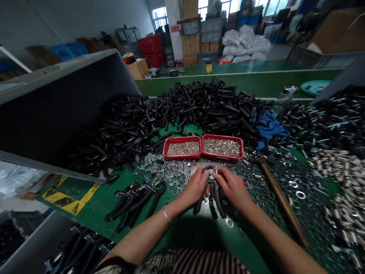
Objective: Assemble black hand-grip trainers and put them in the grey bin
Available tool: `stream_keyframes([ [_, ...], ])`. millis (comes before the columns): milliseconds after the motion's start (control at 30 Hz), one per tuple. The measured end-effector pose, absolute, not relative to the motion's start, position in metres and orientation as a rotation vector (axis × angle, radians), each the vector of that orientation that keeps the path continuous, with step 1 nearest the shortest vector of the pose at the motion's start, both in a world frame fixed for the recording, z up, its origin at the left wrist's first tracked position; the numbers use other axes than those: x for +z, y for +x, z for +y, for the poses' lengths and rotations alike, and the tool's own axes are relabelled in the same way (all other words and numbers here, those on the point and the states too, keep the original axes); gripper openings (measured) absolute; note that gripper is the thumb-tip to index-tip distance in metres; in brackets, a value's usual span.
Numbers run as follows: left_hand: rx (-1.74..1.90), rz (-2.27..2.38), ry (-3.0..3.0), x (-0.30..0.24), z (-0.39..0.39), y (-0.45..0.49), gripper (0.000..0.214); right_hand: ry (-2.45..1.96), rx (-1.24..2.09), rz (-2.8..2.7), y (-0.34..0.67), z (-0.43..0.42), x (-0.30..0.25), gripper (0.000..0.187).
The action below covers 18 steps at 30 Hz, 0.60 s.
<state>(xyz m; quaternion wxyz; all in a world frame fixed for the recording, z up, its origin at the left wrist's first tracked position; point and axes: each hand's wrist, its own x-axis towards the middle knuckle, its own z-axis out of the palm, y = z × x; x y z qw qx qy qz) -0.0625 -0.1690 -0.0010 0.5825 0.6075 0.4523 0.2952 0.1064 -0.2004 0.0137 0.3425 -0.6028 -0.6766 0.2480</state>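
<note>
In front of me is a black plier-like tool (219, 201), with curved jaws away from me and two handles spread towards my body. My left hand (197, 184) grips its left side, thumb on top near the pivot. At the right jaw, beside a small coil spring, the fingers of my right hand (229, 185) are pressed together on the tool. Whether they also pinch a small part is hidden. Beneath the jaws lies a flat metal plate (195, 166). Several similar black tools (139, 199) are grouped to the left on the green table.
Two red trays (201, 153) of small metal pins stand beyond my hands. Loose washers (173, 177) surround the plate. A wooden-handled hammer (281, 198) lies right, near metal sleeves (346, 190). Black handle parts (196, 101) are heaped behind, beside a tipped grey crate (121, 68) and blue cloth (270, 125).
</note>
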Motion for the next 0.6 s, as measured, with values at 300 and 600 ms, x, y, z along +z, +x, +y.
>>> stream_keyframes([
  [300,0.673,1.214,1.798,0.000,-0.175,-0.065,0.034,-1.516,0.741,-1.667,0.104,-0.209,0.003,0.027],
  [600,0.636,1.301,1.874,0.004,-0.183,-0.073,0.037,-1.456,0.898,-1.702,0.104,-0.210,0.024,0.030],
])
